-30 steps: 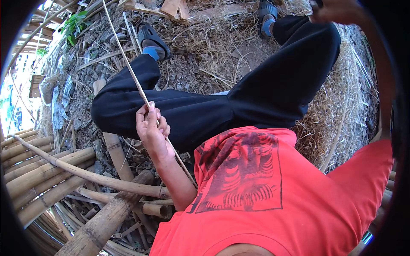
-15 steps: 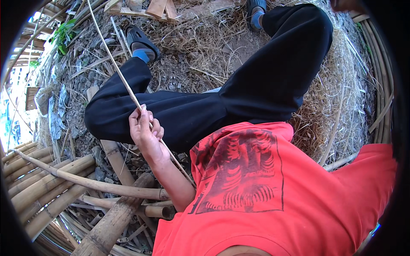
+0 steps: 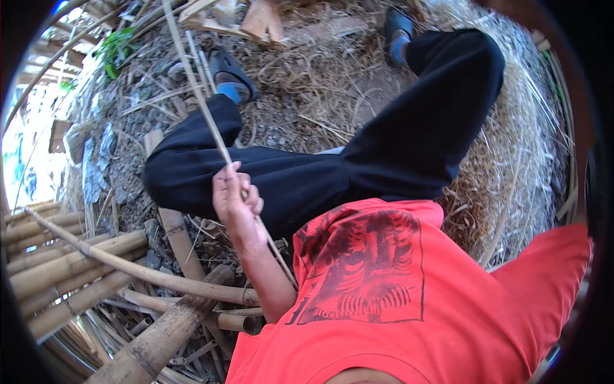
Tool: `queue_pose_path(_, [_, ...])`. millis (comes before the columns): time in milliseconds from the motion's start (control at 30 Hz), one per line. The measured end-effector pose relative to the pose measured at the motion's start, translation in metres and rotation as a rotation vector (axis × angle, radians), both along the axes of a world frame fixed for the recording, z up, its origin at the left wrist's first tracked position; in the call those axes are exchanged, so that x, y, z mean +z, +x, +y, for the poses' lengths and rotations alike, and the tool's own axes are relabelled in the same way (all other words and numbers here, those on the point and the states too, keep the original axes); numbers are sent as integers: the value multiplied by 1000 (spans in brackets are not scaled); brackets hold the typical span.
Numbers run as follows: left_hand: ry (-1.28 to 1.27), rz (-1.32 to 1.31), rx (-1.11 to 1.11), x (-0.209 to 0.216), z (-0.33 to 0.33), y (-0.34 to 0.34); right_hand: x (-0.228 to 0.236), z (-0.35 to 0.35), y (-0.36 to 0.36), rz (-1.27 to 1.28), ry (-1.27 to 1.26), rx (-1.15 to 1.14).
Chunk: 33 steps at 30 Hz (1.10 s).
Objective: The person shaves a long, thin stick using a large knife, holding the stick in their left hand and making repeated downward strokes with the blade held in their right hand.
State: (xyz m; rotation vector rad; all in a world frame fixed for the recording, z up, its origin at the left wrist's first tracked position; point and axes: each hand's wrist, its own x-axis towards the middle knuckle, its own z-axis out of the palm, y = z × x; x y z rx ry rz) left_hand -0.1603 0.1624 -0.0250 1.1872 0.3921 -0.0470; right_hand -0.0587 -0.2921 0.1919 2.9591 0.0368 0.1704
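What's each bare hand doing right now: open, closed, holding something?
Left hand: closed around a long, thin, tan strip, apparently bamboo.
Right hand: cannot be told; dark and blurred at the upper-right edge.

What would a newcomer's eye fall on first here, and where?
The bright red shirt at lower right stands out first, below the black trousers across the middle. Left of centre, the left hand grips a long pale strip slanting to the top edge. Bamboo poles crowd the lower left.

pale strip (image 3: 211,122): far tip cut off by top edge, near end lost at red shirt (image 3: 454,294). right hand (image 3: 521,9): blurred, mostly cut off, grip untellable.
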Motion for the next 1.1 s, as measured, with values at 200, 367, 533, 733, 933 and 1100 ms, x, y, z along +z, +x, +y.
queue_pose_path(200, [-138, 68, -157, 14, -5, -7, -35, 43, -18, 952, -258, -15])
queue_pose_path(367, [-125, 73, -281, 17, -10, -6, -11, -46, 43, 83, -233, -211])
queue_pose_path(533, [-292, 102, -402, 16, -12, -7, -38, -11, 63, -269, 50, 105])
queue_pose_path(733, [-260, 104, -452, 8, -22, -10, -139, 123, 46, -97, 441, 678])
queue_pose_path(933, [-85, 51, -456, 9, -35, -15, -209, 191, 32, -2, 650, 905])
queue_pose_path(1100, [-146, 59, -527, 7, -38, -19, -214, 191, 31, 1, 669, 857])
